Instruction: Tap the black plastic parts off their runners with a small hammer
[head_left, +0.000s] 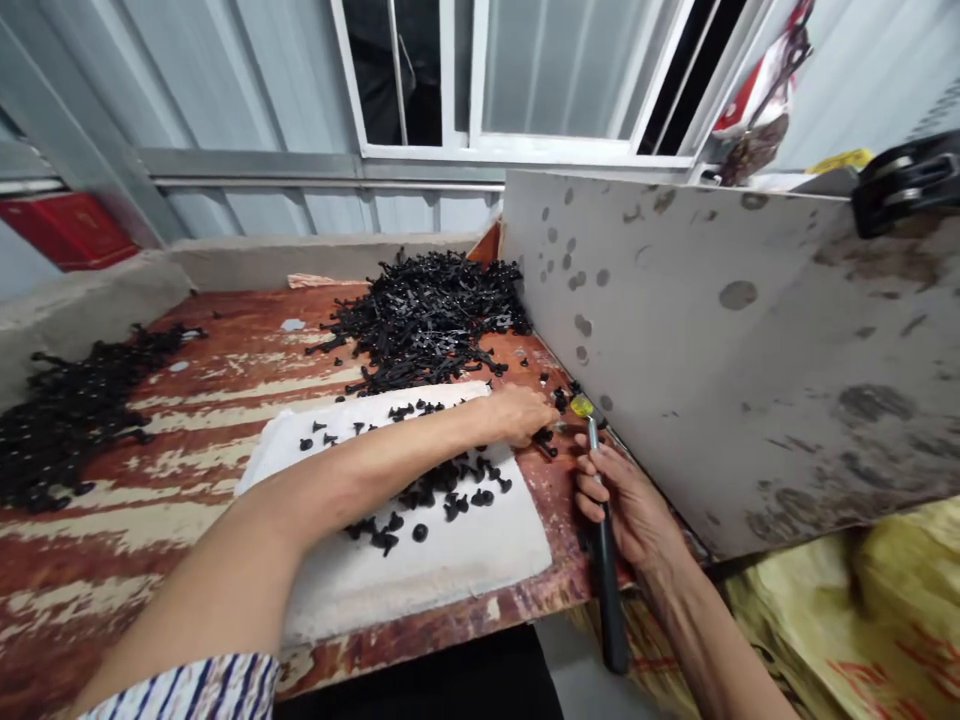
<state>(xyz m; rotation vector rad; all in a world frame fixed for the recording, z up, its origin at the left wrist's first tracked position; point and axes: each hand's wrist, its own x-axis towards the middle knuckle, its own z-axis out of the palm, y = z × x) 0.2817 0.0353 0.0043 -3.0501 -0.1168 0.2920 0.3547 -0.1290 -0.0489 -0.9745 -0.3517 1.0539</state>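
My right hand (619, 500) is wrapped around a hammer (611, 590) with a black grip, a thin metal shaft and a translucent yellow head. The head is near the foot of the upright panel. My left hand (525, 415) reaches across the white cloth (487, 570) to the wood just beyond it. Its fingers are closed by a small black plastic part (545, 440), though its fingertips are partly hidden. Several short black stud-like pieces (450, 490) lie scattered on the cloth beneath and around my left forearm.
A big pile of black parts (427, 310) covers the table's back, against the upright grey panel (712, 330). Another black heap (67, 420) lies at the left. The worn red-brown table (195, 440) has a raised grey rim. Yellow sacks (862, 600) stand at the lower right.
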